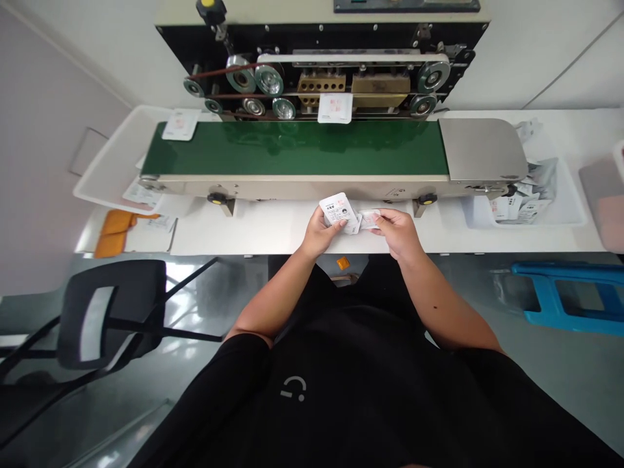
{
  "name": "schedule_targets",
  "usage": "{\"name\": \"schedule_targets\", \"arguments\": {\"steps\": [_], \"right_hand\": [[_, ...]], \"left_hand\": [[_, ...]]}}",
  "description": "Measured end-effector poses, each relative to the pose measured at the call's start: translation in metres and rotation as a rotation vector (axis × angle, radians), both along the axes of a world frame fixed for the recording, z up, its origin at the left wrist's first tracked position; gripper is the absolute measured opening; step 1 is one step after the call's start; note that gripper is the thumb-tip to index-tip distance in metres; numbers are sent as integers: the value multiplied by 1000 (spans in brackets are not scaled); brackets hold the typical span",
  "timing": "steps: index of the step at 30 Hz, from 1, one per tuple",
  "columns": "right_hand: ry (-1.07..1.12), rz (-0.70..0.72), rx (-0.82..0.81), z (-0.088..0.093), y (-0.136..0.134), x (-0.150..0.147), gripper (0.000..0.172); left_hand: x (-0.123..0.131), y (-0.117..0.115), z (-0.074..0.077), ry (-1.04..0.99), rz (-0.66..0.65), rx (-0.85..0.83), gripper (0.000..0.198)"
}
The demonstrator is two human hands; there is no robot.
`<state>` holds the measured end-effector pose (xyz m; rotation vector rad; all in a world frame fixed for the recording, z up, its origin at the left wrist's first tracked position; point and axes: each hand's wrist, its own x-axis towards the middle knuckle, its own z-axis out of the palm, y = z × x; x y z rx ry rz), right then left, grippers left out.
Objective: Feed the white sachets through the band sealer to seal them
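Note:
My left hand [320, 233] is closed on white printed packets [337, 209], its thumb lying across their lower part. Just to the right, my right hand [398, 233] pinches another small white packet [369, 219], whose left end touches the ones in my left hand. Both hands are above the white table's front edge, in front of the green conveyor belt [292, 148]. One packet [335, 108] is upright at the sealing machine's rollers, beyond the belt. Another packet [181, 124] lies at the belt's left end.
The machine [380, 39] spans the back. A white bin [102, 172] with packets stands left; another bin [575, 195] full of packets is right. Orange cloth [113, 233] lies on the table's left. A black chair [112, 312] and blue stool [546, 292] flank me.

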<state>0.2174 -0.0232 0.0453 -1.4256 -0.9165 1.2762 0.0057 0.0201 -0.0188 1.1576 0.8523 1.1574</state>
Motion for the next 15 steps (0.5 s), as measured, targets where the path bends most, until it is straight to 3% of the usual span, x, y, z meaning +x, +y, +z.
{"name": "schedule_targets", "arguments": {"steps": [8,15], "right_hand": [[-105,-205,232,45,5,36,48],[-400,-311,528,94,22,87,40]], "left_hand": [[0,1,1,-34,22,-27,67],[1,0,2,-45,4,-5,65]]}}
